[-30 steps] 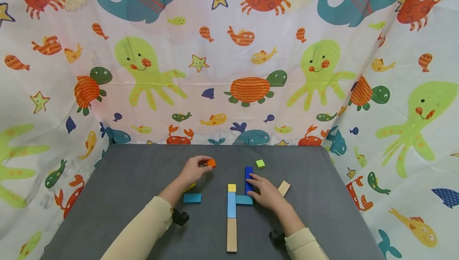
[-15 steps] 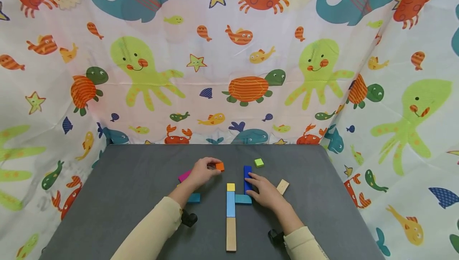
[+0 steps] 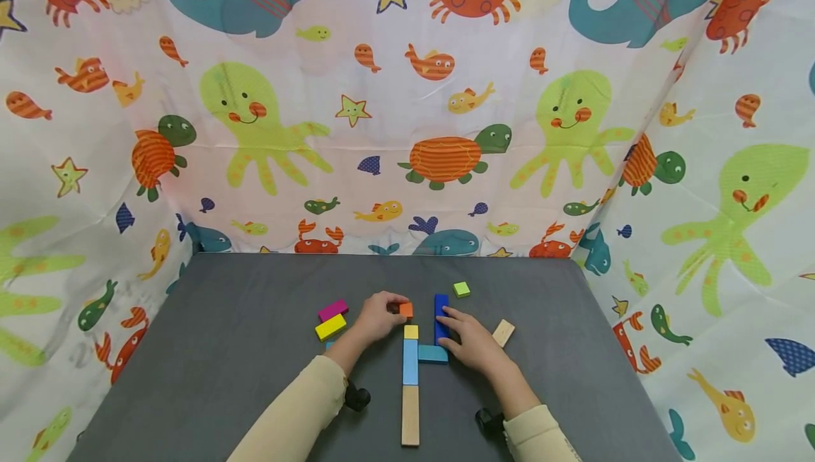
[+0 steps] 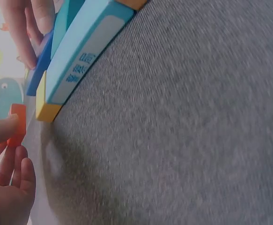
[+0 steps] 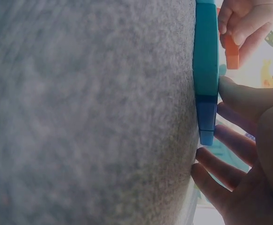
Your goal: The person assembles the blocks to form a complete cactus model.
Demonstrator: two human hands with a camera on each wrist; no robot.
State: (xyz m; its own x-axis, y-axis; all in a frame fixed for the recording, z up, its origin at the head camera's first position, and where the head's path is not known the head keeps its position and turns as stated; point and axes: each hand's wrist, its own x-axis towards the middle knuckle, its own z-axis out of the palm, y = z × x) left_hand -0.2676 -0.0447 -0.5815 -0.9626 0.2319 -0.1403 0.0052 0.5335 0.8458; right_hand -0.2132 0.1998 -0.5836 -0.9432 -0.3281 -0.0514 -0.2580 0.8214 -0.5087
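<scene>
My left hand [image 3: 377,319] pinches a small orange block [image 3: 406,310] between thumb and fingers, just beyond a yellow cube [image 3: 411,332]. That cube tops a straight line on the table, followed by a light blue block [image 3: 410,363] and a long plain wood block [image 3: 410,416]. A teal block [image 3: 433,354] juts from the line to the right. From its right end a long dark blue block [image 3: 441,317] runs away from me. My right hand [image 3: 470,338] rests beside the dark blue block, fingers spread and fingertips touching it, as the right wrist view shows from low down.
A magenta block [image 3: 333,310] and a yellow block [image 3: 330,327] lie left of my left hand. Behind the dark blue block sits a lime green cube [image 3: 461,290]. Another plain wood block [image 3: 504,332] lies past my right hand. A patterned curtain [image 3: 382,129] surrounds the grey table [image 3: 242,349].
My left hand has carried the orange block rightward and nearer, to just beyond the yellow cube. The magenta and yellow blocks have come into sight behind it. My right hand stays put.
</scene>
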